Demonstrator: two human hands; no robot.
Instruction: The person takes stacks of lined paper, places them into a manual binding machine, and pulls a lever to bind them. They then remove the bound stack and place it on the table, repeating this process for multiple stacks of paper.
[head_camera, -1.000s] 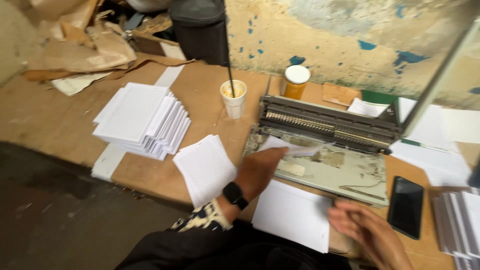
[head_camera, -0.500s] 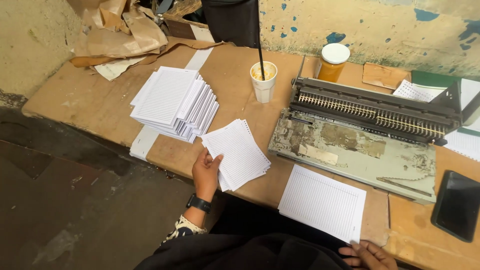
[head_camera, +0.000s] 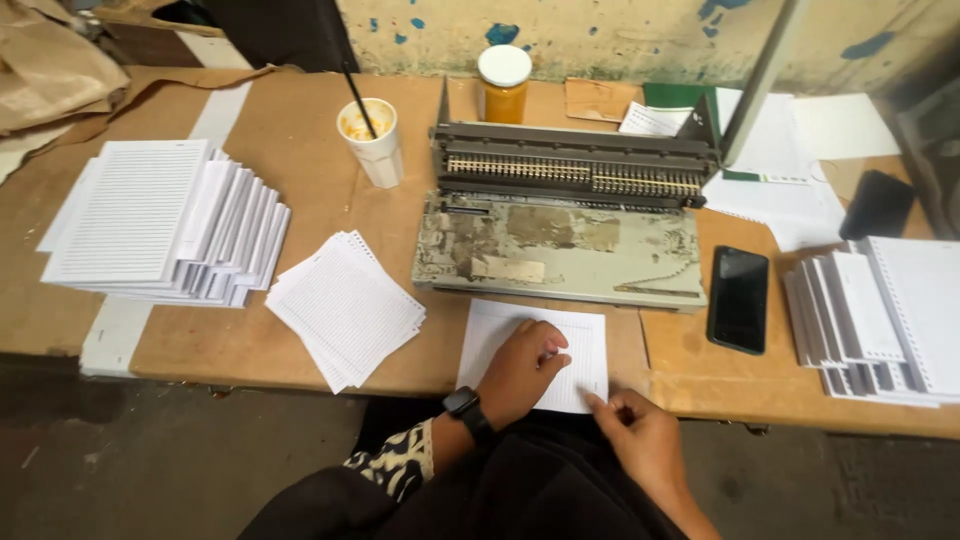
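While both hands touch the lined sheets (head_camera: 580, 345), a binding machine (head_camera: 565, 225) stands just beyond.

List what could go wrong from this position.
The paper stack under the left hand and right hand overhangs the table edge, so sheets might slide off. The cup with a straw stands beside the binding machine; a bump could spill it onto the loose sheets. The phone lies close to the working area.

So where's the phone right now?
In the head view the phone lies flat on the table, right of the binding machine and left of the right-hand paper stack, beyond the right hand.
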